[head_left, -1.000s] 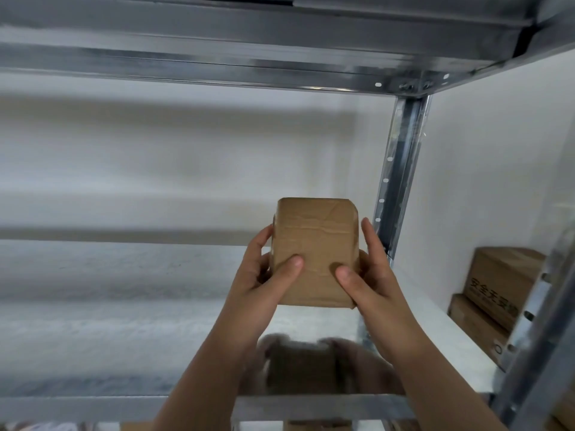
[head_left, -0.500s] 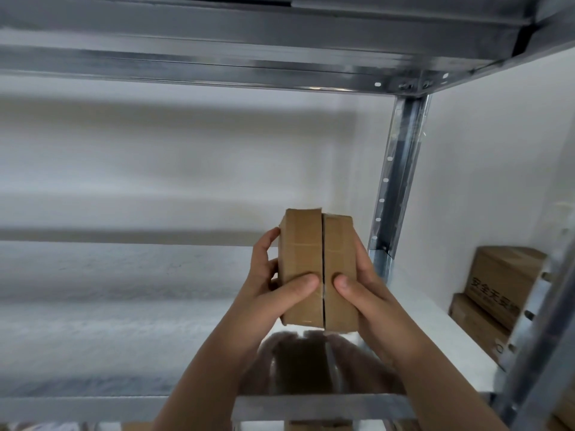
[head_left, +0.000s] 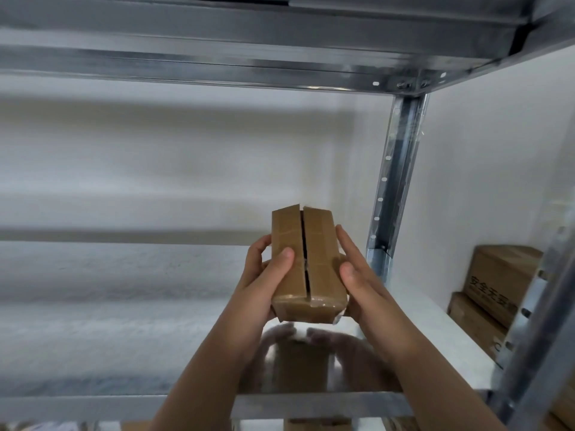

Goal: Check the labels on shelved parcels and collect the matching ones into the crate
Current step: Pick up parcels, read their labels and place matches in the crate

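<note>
A small brown cardboard parcel is held in the air above the white shelf board, between both my hands. Its taped flap side with a dark middle seam faces me, and the parcel tilts back. My left hand grips its left side with the thumb across the front. My right hand holds its right side with fingers stretched up along the edge. No label shows on the faces I see. No crate is in view.
A metal upright stands just right of the parcel, and a steel shelf beam runs overhead. Brown cartons with printed characters are stacked at the right on another rack. A shelf rail crosses below my arms.
I have turned the parcel in my hands: a plain broad face showed first, then the seamed flap side came round, and now it tilts back so its lower end shows.
</note>
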Action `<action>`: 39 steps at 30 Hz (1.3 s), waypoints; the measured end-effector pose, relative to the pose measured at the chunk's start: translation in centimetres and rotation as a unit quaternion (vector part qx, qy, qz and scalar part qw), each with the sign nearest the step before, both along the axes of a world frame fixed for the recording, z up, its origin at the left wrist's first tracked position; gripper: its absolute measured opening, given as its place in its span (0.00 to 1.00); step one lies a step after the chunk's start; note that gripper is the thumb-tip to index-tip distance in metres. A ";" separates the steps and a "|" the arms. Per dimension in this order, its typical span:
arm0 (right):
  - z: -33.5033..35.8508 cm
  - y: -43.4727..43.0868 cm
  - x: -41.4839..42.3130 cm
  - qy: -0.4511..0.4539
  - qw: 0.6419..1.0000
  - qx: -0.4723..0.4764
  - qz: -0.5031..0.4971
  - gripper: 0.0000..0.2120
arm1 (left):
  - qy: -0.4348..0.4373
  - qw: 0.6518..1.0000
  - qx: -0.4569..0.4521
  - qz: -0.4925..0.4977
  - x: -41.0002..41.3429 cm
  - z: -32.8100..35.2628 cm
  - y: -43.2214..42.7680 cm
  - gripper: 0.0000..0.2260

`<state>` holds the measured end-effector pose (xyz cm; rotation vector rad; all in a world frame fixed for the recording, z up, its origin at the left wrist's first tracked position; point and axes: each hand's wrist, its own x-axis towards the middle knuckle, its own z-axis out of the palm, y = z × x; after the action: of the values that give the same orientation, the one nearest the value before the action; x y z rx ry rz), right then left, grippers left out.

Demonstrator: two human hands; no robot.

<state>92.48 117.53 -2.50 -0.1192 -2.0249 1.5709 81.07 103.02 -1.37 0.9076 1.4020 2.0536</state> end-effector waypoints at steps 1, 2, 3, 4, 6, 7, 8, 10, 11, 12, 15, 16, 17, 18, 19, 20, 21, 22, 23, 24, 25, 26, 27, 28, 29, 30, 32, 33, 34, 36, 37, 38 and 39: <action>0.2 -0.2 0.0 -0.003 1.000 0.002 -0.007 0.35 | -0.003 1.000 0.000 0.010 -0.1 0.0 0.0 0.26; 0.3 -0.2 0.0 -0.004 1.000 0.002 -0.009 0.32 | -0.004 1.000 -0.006 0.020 -0.2 0.0 -0.1 0.24; 0.3 -0.2 0.2 -0.007 1.000 0.002 -0.012 0.31 | -0.005 0.999 -0.013 0.029 -0.2 0.0 -0.1 0.23; 0.4 -0.1 0.2 -0.015 1.000 0.004 -0.019 0.31 | -0.008 0.999 -0.018 0.038 -0.4 -0.1 -0.1 0.22; 0.3 -0.1 0.5 -0.025 0.999 0.010 -0.017 0.31 | -0.009 0.999 -0.020 0.040 -0.4 0.0 -0.2 0.22; 0.3 -0.1 0.6 -0.028 0.999 0.015 -0.016 0.33 | -0.001 0.999 -0.022 0.031 -0.5 0.0 -0.2 0.24; 0.2 -0.1 0.6 -0.029 0.999 0.021 -0.010 0.37 | 0.011 0.999 -0.025 0.022 -0.5 0.0 -0.3 0.27; 0.2 -0.2 0.6 -0.018 1.000 0.007 -0.002 0.40 | 0.037 0.999 -0.028 0.012 -0.4 0.1 -0.4 0.29; 0.4 -0.2 0.6 -0.011 1.000 -0.005 -0.002 0.39 | 0.057 0.998 -0.032 0.009 -0.3 0.2 -0.5 0.29; 0.5 -0.3 0.6 -0.009 1.000 -0.008 -0.002 0.37 | 0.081 0.996 -0.039 0.007 -0.1 0.2 -0.6 0.29; 0.4 0.0 0.1 -0.002 1.000 0.001 -0.010 0.40 | 0.129 0.990 -0.050 0.016 0.0 0.1 -0.5 0.32; 0.2 0.2 0.1 0.001 1.000 -0.012 -0.005 0.42 | 0.134 0.989 -0.051 0.024 0.0 0.1 -0.5 0.34; 0.2 0.1 0.1 0.004 1.000 -0.029 0.001 0.42 | 0.139 0.988 -0.052 0.031 -0.1 0.0 -0.4 0.35; 0.1 0.1 0.2 0.005 0.999 -0.041 0.009 0.39 | 0.144 0.987 -0.056 0.034 0.0 -0.1 -0.4 0.36; 0.0 0.1 0.4 0.002 0.999 -0.053 0.013 0.34 | 0.150 0.986 -0.063 0.032 0.1 -0.1 -0.4 0.37; -0.1 0.1 0.4 -0.004 0.998 -0.062 0.018 0.32 | 0.154 0.985 -0.068 0.028 0.1 -0.1 -0.3 0.38; -0.1 0.1 0.4 -0.008 0.997 -0.068 0.020 0.31 | 0.155 0.985 -0.069 0.024 0.2 -0.2 -0.2 0.39; -0.2 0.2 0.3 -0.012 0.997 -0.068 0.018 0.32 | 0.154 0.986 -0.067 0.022 0.2 -0.2 0.0 0.40; -0.2 0.3 0.2 -0.013 0.997 -0.070 0.016 0.34 | 0.154 0.986 -0.063 0.021 0.2 -0.2 0.0 0.41; -0.2 0.2 0.2 -0.014 0.997 -0.072 0.016 0.37 | 0.155 0.986 -0.059 0.023 0.3 -0.2 0.1 0.41; -0.2 0.2 0.1 -0.011 0.997 -0.076 0.014 0.39 | 0.155 0.986 -0.056 0.028 0.2 -0.2 0.2 0.41; -0.2 0.2 0.1 -0.007 0.997 -0.076 0.013 0.39 | 0.157 0.986 -0.052 0.033 0.2 -0.2 0.2 0.41; -0.2 0.2 0.0 -0.004 0.997 -0.075 0.015 0.38 | 0.158 0.985 -0.049 0.037 0.1 -0.2 0.3 0.40; -0.3 0.3 0.0 -0.003 0.997 -0.073 0.016 0.38 | 0.160 0.985 -0.045 0.039 0.1 -0.2 0.3 0.40; -0.3 0.2 0.0 -0.001 0.997 -0.072 0.018 0.39 | 0.162 0.985 -0.042 0.039 0.2 -0.1 0.3 0.39; -0.3 0.2 -0.1 0.001 0.997 -0.071 0.014 0.39 | 0.164 0.985 -0.041 0.041 0.2 -0.1 0.3 0.39; -0.2 0.1 0.0 0.011 0.998 -0.066 0.014 0.37 | 0.163 0.985 -0.040 0.048 0.1 -0.2 0.4 0.39; -0.2 0.1 0.0 0.016 0.998 -0.055 0.015 0.37 | 0.166 0.984 -0.042 0.052 0.0 -0.3 0.4 0.39; -0.1 0.2 0.0 0.018 0.999 -0.037 0.013 0.38 | 0.170 0.983 -0.047 0.058 -0.1 -0.4 0.4 0.38; 0.0 0.4 0.0 0.007 1.000 0.003 -0.021 0.44 | 0.165 0.983 -0.053 0.060 -0.6 -0.4 0.4 0.31; 0.0 0.6 0.0 -0.007 0.998 0.034 -0.051 0.47 | 0.154 0.985 -0.051 0.065 -0.7 -0.3 0.2 0.25; 0.0 0.8 -0.1 -0.019 0.993 0.079 -0.085 0.49 | 0.141 0.986 -0.048 0.073 -0.7 0.0 0.1 0.19; 0.0 1.0 -0.2 -0.027 0.985 0.131 -0.109 0.50 | 0.136 0.986 -0.044 0.084 -0.6 0.2 0.0 0.18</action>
<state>92.33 118.51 -2.51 -0.2748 -2.1577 1.1700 80.44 103.01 -1.21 1.0981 1.7523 2.0252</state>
